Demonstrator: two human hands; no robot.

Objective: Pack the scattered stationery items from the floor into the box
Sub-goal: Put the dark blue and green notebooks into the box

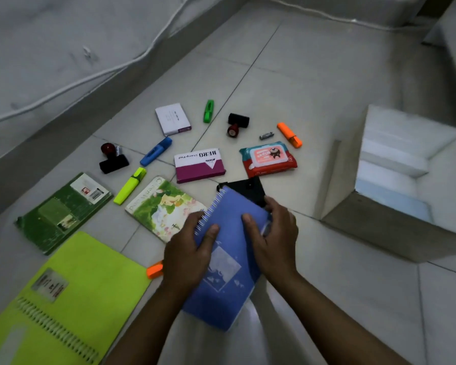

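A blue spiral notebook (225,270) is held above the floor by both hands. My left hand (187,251) grips its spiral edge, and my right hand (274,241) clasps its right edge. A black item (248,189) lies just behind the notebook. The open white box (395,206) stands on the floor to the right, and I cannot make out any stationery inside it. Scattered on the tiles are a flowery notebook (159,206), a green book (63,210), a large lime spiral notebook (71,293), and a Hero stamp pad box (199,164).
Farther out lie a white box (173,118), two rubber stamps (112,158) (236,125), highlighters in green (208,110), blue (156,151), yellow (130,185) and orange (290,134), a wipes pack (268,159) and a small battery (266,135). An orange highlighter (154,270) peeks from under my left hand. A wall runs along the left.
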